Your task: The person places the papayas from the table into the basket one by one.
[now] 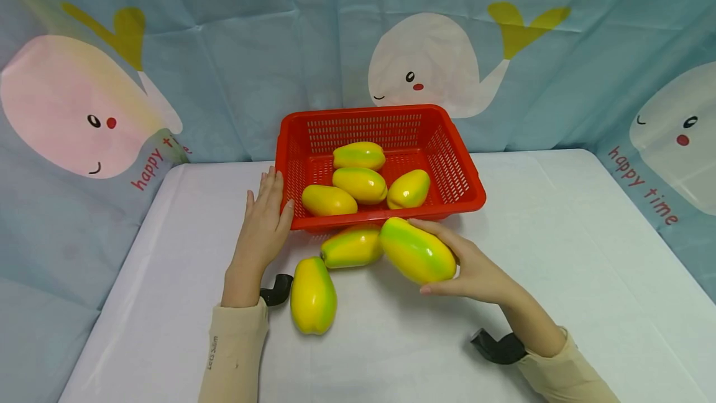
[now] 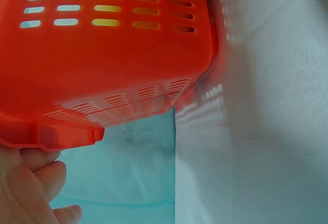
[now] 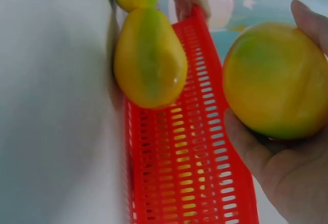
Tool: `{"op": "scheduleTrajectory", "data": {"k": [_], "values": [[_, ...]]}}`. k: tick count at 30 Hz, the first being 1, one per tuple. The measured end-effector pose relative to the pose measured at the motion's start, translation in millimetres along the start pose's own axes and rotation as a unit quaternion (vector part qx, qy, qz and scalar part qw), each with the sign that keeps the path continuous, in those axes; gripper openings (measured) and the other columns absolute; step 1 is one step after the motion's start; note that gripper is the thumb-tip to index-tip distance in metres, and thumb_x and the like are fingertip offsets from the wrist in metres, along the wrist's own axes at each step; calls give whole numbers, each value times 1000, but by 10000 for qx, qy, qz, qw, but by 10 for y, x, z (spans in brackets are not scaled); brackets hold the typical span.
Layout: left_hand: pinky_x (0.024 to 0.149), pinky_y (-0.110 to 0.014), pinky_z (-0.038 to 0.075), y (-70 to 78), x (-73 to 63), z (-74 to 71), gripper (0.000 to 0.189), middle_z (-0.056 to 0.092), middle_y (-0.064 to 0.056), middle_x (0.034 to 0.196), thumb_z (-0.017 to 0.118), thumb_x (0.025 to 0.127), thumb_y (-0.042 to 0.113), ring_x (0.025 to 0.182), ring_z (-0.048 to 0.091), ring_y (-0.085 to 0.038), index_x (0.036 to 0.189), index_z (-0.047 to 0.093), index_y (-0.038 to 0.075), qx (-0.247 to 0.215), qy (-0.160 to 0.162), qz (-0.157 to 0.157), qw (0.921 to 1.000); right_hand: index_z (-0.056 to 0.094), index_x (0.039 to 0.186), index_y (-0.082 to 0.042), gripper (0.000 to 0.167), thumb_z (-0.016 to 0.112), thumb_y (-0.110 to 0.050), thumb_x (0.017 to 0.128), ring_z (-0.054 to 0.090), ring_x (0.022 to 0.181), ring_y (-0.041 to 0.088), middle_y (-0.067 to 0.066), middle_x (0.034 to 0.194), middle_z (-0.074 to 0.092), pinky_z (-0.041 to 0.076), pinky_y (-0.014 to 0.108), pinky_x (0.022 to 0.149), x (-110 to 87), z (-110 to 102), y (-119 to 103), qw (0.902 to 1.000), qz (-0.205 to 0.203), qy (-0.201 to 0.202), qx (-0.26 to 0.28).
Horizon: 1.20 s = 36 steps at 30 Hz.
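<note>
A yellow-green papaya is gripped in my right hand, thumb on the near side and fingers over the far side. It hangs in front of the near rim of the red basket. My left hand rests along the basket's left side, fingers stretched forward and thumb at the corner. Inside the basket lie several papayas. One papaya lies on the table against the basket's front, and another papaya lies nearer, beside the left wrist.
The white-covered table meets a blue curtain with whale prints right behind the basket. A black wrist mount sits by the left sleeve, and a second black mount by the right.
</note>
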<state>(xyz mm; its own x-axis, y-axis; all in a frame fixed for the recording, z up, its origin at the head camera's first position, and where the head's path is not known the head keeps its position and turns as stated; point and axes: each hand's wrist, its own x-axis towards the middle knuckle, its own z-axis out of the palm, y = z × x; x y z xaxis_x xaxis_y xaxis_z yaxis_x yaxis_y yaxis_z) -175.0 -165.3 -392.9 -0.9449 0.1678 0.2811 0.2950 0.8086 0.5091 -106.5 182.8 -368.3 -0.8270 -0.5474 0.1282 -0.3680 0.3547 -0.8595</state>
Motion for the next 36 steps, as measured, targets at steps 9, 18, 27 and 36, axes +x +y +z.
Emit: {"op": "scheduleTrajectory", "data": {"k": [9,18,27,36], "values": [[111,-58,3,11,-21,-8,60,12,-16,156,41,100,24,143,8,-30,148,20,-4,-4,-45,-4,10000,34,146,-23,88,81,-11,73,44,114,16,-3,140,42,45,34,91,-35,-96,-5,9999,-49,91,-30],[112,-56,3,16,-22,28,60,12,-15,156,42,99,24,144,7,-28,148,20,-3,39,-55,-44,10000,31,147,-18,89,79,-2,73,45,113,17,-1,140,40,47,29,88,68,-252,-46,9985,-183,502,-136],[111,-57,4,28,-24,9,61,13,-15,156,44,99,24,143,9,-29,148,21,-3,64,-15,-39,10000,32,147,-24,88,78,-4,75,40,118,17,-4,143,37,44,28,91,341,-371,-27,9957,-107,890,-232],[112,-56,4,20,-25,-12,61,13,-15,156,44,99,24,144,9,-28,148,21,-2,106,-23,-90,9999,31,146,-32,83,76,-15,79,41,114,24,2,139,39,44,44,91,706,-491,-1,9915,585,1160,68]]}}
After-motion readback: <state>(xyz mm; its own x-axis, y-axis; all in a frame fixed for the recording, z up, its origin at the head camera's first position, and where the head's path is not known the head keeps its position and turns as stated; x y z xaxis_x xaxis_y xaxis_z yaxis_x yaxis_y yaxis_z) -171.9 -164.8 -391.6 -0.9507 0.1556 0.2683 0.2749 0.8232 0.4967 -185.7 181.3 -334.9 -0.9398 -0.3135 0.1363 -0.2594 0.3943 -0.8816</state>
